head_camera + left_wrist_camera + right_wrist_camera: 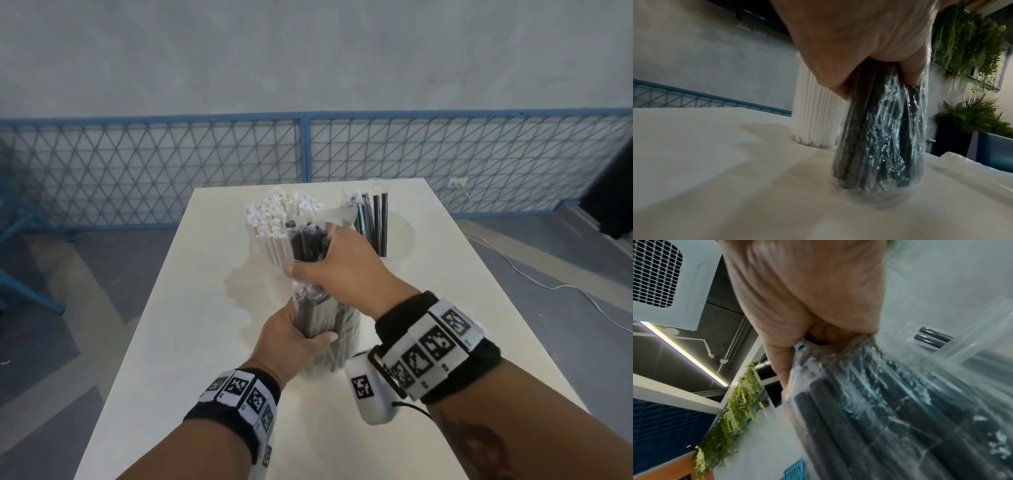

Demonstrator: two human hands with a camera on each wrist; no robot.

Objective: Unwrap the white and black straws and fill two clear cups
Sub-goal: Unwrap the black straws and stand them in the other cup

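Standing upright on the white surface, a clear-plastic-wrapped bundle of black straws. Left hand wraps its lower part; right hand clutches the upper wrap. Behind: clear cup packed with white straws, clear cup with few black straws. No legible labels; wristbands carry square black-and-white markers.

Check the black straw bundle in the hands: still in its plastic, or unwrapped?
Still wrapped. Crinkled clear film covers the black straw bundle, gripped by the left hand and the right hand.
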